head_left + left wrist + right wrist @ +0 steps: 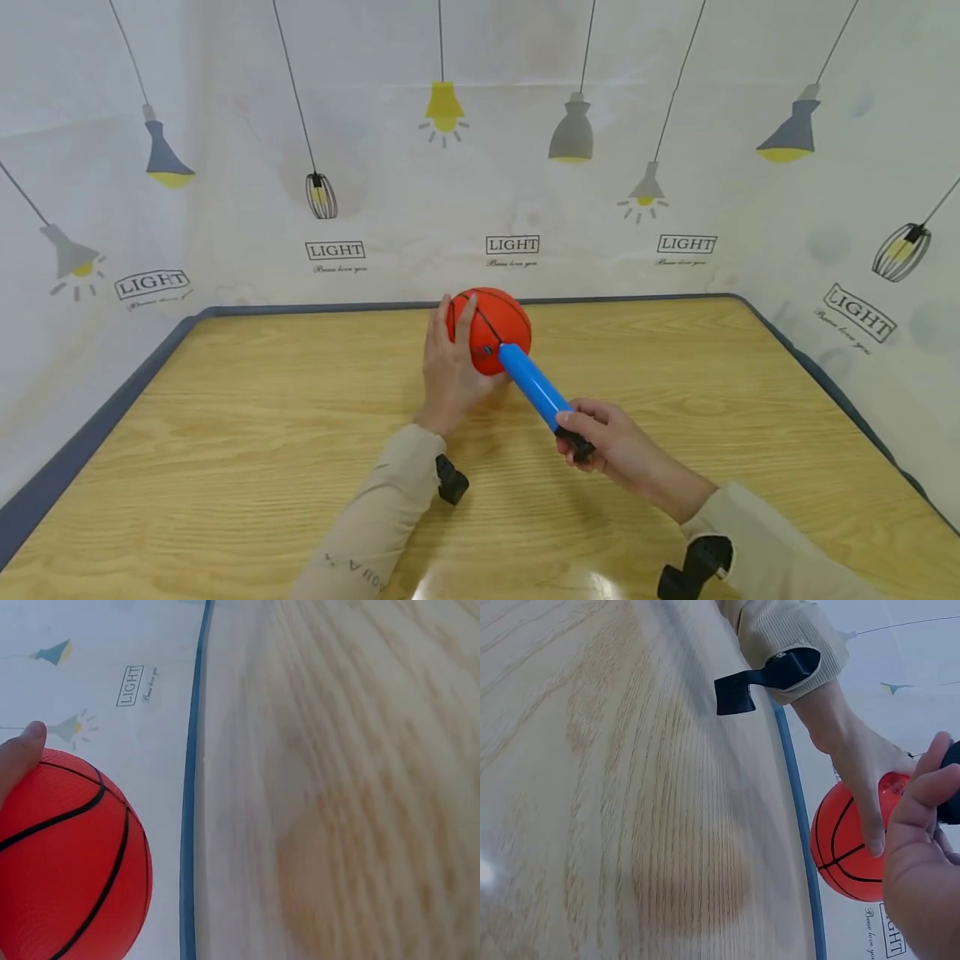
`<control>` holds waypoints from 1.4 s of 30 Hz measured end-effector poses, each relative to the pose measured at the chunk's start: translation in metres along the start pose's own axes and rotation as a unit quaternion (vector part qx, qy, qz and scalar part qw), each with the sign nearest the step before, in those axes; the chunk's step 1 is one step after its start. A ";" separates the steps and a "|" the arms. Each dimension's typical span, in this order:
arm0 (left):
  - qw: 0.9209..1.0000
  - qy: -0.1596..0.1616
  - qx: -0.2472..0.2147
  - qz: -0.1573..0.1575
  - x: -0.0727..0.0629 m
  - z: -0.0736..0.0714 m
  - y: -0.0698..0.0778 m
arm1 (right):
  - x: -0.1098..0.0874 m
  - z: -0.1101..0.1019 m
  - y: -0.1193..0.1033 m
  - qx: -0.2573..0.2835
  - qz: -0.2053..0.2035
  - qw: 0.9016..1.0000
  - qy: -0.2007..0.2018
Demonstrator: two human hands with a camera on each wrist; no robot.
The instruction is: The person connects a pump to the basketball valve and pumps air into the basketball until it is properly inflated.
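A small red basketball with black lines (504, 321) is in my left hand (448, 371). The fingers spread over its left side, and the palm supports it from below. In the left wrist view the basketball (67, 862) shows against the wall sheet, with one fingertip at its top. My right hand (617, 440) grips a blue ball pump (536, 387) near its black end, thumb along the barrel. The pump slants up and left, its far end right at the ball's front. In the right wrist view, my right hand (922, 862) hides part of the ball.
A wood-grain table (247, 433) extends under both arms. White sheets printed with lamps (375, 125) stand around its back and sides, with a dark blue border (330, 308) along the table edge. Black camera mounts (452, 481) sit on both wrists.
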State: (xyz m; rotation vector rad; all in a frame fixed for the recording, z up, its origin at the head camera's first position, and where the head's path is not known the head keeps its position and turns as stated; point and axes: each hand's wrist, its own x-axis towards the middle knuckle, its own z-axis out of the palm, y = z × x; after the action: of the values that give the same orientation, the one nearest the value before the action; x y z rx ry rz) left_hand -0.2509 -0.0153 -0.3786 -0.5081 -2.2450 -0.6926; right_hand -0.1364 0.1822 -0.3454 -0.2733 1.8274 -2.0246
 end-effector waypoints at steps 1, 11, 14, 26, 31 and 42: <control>1.000 0.005 0.001 0.004 0.001 0.000 -0.001 | 0.000 0.001 0.000 -0.001 0.000 1.000 0.001; 0.993 0.038 0.045 0.103 0.009 -0.016 -0.005 | -0.004 0.004 0.003 0.000 0.005 0.998 -0.056; 0.989 0.036 0.052 0.133 0.012 -0.022 -0.005 | -0.003 0.003 0.005 0.006 0.010 0.995 -0.102; 0.979 -0.010 0.087 0.184 0.016 -0.035 -0.002 | 0.025 0.006 -0.011 0.058 0.056 0.986 -0.146; 0.973 -0.025 0.094 0.211 0.014 -0.030 -0.002 | 0.034 0.022 -0.013 0.078 0.097 0.991 -0.043; 0.963 -0.070 0.124 0.227 0.022 -0.032 -0.007 | 0.041 0.025 -0.010 -0.174 0.018 0.984 0.038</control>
State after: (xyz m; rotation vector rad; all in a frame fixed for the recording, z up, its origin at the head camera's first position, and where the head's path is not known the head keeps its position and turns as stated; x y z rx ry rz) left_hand -0.2531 -0.0370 -0.3460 -0.9271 -2.1859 -0.1411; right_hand -0.1654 0.1431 -0.3378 -0.2609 2.2149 -1.7032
